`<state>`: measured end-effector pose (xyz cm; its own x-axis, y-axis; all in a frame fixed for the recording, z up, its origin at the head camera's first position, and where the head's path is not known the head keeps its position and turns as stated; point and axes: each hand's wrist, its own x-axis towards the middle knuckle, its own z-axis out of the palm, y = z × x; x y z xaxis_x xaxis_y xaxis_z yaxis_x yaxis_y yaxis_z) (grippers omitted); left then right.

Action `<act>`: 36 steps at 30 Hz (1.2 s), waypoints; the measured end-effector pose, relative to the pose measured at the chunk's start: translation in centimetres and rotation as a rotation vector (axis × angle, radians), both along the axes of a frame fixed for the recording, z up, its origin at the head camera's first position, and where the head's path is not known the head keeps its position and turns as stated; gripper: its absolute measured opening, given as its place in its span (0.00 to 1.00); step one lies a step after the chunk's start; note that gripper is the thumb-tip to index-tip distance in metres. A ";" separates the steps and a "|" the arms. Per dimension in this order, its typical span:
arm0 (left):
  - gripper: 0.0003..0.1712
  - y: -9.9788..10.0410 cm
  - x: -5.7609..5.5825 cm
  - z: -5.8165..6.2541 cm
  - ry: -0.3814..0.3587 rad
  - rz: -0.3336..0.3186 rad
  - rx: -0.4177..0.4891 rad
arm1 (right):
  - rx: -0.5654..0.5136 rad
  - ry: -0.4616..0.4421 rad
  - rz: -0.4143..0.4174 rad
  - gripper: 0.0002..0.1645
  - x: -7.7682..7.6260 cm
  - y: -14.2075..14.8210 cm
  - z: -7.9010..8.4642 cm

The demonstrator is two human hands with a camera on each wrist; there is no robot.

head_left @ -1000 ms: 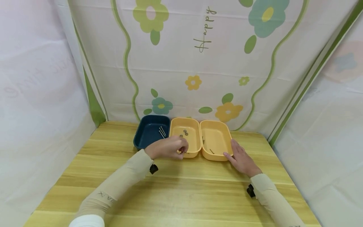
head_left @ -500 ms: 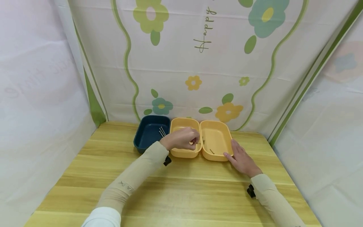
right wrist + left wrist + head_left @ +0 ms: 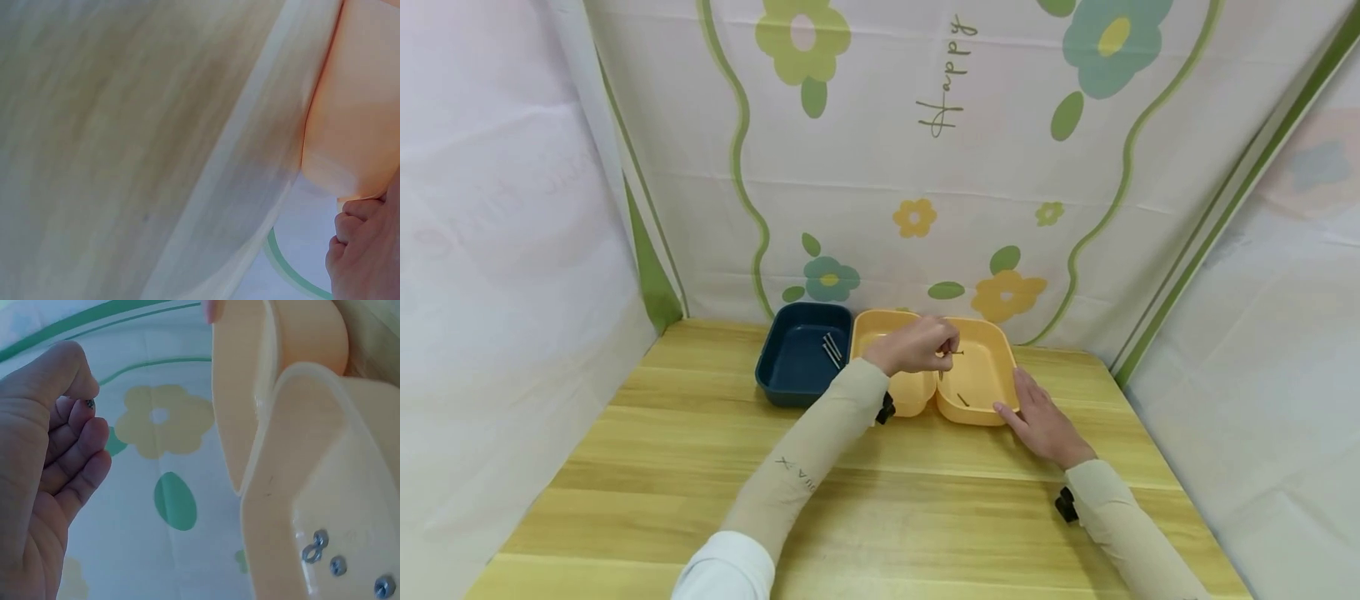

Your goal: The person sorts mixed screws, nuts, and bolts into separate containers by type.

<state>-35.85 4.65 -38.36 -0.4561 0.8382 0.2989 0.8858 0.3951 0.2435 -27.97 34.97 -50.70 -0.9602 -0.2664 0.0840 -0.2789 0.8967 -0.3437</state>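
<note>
In the head view my left hand (image 3: 921, 343) is above the border between the middle yellow bin (image 3: 912, 408) and the right yellow bin (image 3: 981, 371). Thumb and index finger pinch a small screw (image 3: 958, 352), its shaft pointing right over the right bin. Only a dark threaded bit of it shows in the left wrist view. Two other small screws (image 3: 963, 400) lie in the right bin. My right hand (image 3: 1047, 425) rests against that bin's front right corner, thumb at the front rim and straight fingers along the outer side wall.
A dark blue bin (image 3: 790, 367) stands at the left, touching the middle one, with several long silver screws (image 3: 832, 348) inside. Several hex nuts (image 3: 338, 565) lie in the middle bin. A flowered cloth (image 3: 850, 167) hangs right behind the bins on the wooden table (image 3: 880, 517).
My left hand has moved right and away from me, from the middle bin's front to the right bin's left edge, carrying the small screw. The right hand has stayed at the right bin's corner.
</note>
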 end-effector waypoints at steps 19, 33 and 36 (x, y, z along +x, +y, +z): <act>0.03 2.8 -0.2 -5.8 0.014 0.141 -0.096 | 0.001 -0.010 0.002 0.55 0.1 -0.1 0.0; 0.32 1.1 2.1 -5.1 -0.037 0.317 -0.156 | 0.003 -0.023 0.010 0.56 0.1 -0.2 0.0; 0.32 -0.1 2.7 -4.5 0.018 0.300 -0.155 | 0.006 -0.023 0.014 0.56 0.0 -0.2 0.0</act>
